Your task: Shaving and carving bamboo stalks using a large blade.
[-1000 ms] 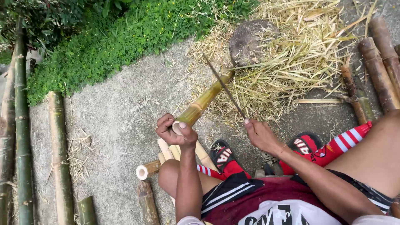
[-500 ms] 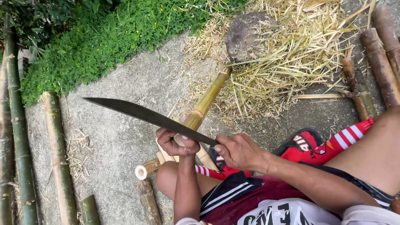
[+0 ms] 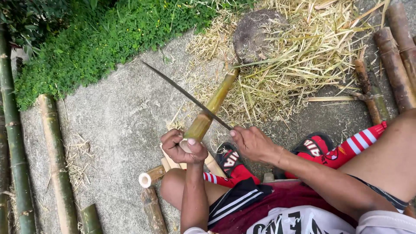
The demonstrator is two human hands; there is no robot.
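**At the centre of the frame: blade laid across a bamboo piece**

In the head view, low at the centre of the frame, your left hand [image 3: 182, 147] is clenched around the near end of a short green-yellow bamboo piece [image 3: 210, 110], thumb pressed over its cut end. The piece slants up and to the right, and its far end reaches the edge of the straw pile [image 3: 303, 56] in the upper right of the frame. Your right hand [image 3: 251, 143], just right of the left one, is closed on the handle of a long dark knife [image 3: 186, 95]. The blade runs up and to the left across the bamboo piece, crossing it about the middle, and its tip ends over the bare concrete ground [image 3: 112, 121]; whether the edge touches the bamboo you cannot tell.

Below your left hand lie a few pale cut bamboo stubs [image 3: 149, 177], one showing its round hollow end. A rounded grey stone [image 3: 255, 32] sits in the straw near the top. Long green bamboo poles [image 3: 54, 156] lie along the left edge beside the low green plants [image 3: 99, 39], and brown bamboo lengths [image 3: 394, 65] lie at the right edge. Your knees and red striped socks [image 3: 359, 145] fill the lower right.
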